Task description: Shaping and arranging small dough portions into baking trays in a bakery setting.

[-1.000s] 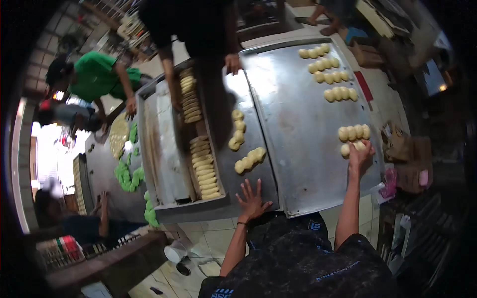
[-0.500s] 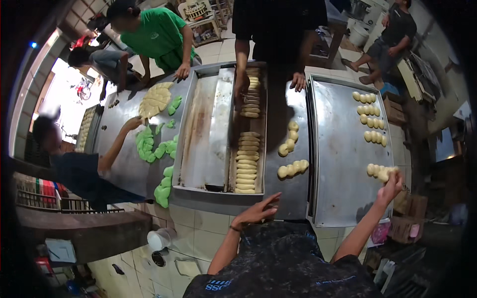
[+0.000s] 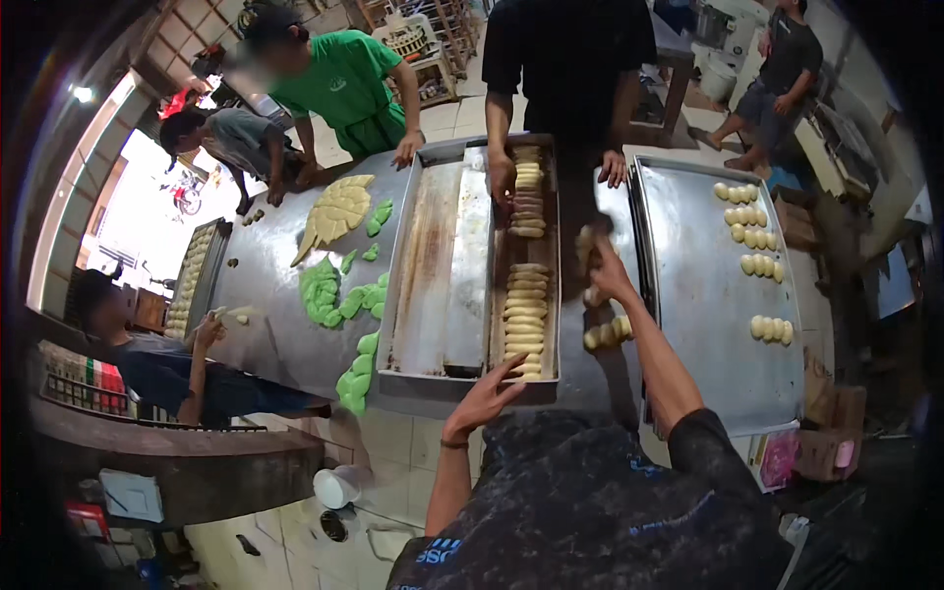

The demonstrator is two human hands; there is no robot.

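Observation:
My right hand [image 3: 612,275] reaches over the dark table, its fingers closed about a knobbly strip of pale dough [image 3: 587,242]; shadow and blur partly hide the fingertips. Closer to me lies another strip of joined dough balls [image 3: 608,333]. My left hand [image 3: 485,399] is open, fingers apart, at the near rim of a deep metal tray [image 3: 418,377]. Long dough rolls [image 3: 525,313] fill that tray's right side in a column. On the flat metal tray [image 3: 723,364] to the right rest several dough strips [image 3: 760,265], the closest one a bit apart [image 3: 771,329].
Across the table, a person in black has a hand [image 3: 501,177] over the deep tray. Green dough [image 3: 329,295] and a flattened yellow dough sheet [image 3: 339,209] lie at left. A person in green and others stand around there. A white bucket [image 3: 337,487] is on the floor.
My right hand has let go of the nearest dough strip on the flat tray and moved left to the dough on the table. The view has shifted slightly.

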